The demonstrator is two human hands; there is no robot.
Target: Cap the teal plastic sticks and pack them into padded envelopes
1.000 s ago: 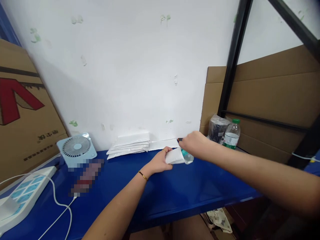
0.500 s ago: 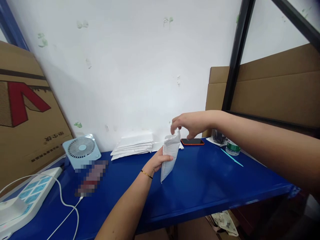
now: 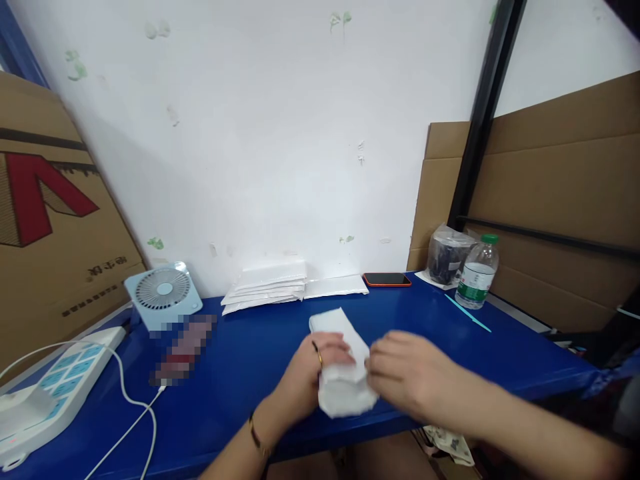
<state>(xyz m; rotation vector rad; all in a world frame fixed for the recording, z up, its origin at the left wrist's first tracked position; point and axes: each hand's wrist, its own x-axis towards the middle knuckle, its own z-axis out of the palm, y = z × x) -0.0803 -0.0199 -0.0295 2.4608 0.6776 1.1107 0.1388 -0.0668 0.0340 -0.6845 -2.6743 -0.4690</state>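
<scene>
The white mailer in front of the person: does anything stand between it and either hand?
Nothing visible does. The left hand holds the white mailer directly, and the right hand is at its right edge, where blur hides the exact contact.

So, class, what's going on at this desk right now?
A person is handling a white packet over the blue table. Their left hand grips it, fingers across the top; their right hand is at its right edge, though blur hides the exact hold. Behind, a stack of white packets lies by the wall, with an orange-edged phone and a turquoise strip further right.
</scene>
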